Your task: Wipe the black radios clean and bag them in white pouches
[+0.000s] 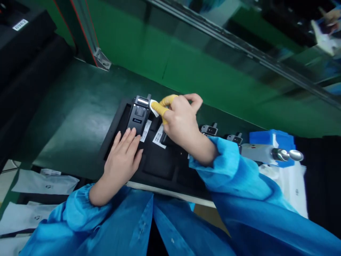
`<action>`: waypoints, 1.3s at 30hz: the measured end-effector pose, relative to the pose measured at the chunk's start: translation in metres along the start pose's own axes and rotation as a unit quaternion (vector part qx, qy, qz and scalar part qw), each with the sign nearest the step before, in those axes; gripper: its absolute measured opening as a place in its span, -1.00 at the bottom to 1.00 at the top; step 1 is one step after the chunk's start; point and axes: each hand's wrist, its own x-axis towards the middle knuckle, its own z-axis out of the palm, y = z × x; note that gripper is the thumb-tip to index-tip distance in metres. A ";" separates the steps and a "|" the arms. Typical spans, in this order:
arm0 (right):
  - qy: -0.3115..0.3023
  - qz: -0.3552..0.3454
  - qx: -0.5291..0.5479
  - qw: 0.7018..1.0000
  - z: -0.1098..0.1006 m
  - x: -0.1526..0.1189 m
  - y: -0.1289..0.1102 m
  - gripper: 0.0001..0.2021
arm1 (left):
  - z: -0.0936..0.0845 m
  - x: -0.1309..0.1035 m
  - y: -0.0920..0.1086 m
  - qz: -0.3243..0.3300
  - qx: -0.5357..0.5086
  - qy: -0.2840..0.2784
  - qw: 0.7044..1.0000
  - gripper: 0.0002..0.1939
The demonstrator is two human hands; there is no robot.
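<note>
A dark handheld radio (138,115) with a stubby antenna and a "Riton" label lies in a black foam tray (157,165). My left hand (122,155) rests on its lower end, fingers stretched out flat. Yellow covers wrap some fingers of my right hand (181,115), which pinches a folded white wipe (154,107) against the radio's upper right side, near the antenna. Beside the radio lies a white printed label (146,131). Another label (158,136) sits by a second dark device, largely hidden under my right hand.
More radios (209,130) stick out beyond my right forearm. To the right are a bottle with a metal top (257,152), a blue bin (286,140) and white bags (295,188). White pouches (45,182) lie at lower left. A metal bracket (102,60) stands by the green wall.
</note>
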 end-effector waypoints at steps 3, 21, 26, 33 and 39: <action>-0.014 -0.028 -0.032 0.999 0.013 0.027 -0.013 -0.62 | 0.000 0.000 0.000 -0.005 -0.006 0.000 1.000 -0.61; 0.050 0.003 -0.106 0.993 0.021 0.007 0.000 -0.61 | -0.003 0.004 0.002 -0.002 0.003 0.010 1.000 -0.70; 0.047 -0.076 -0.087 0.992 0.026 0.024 -0.016 -0.62 | -0.002 0.004 0.002 -0.006 0.002 0.009 1.000 -0.70; -0.048 -0.033 -0.097 0.994 0.016 0.058 -0.005 -0.60 | -0.004 0.006 0.002 0.001 0.011 0.006 1.000 -0.73; -0.066 -0.052 -0.062 0.995 0.006 0.055 -0.011 -0.55 | -0.004 0.006 0.001 -0.002 0.005 0.004 1.000 -0.74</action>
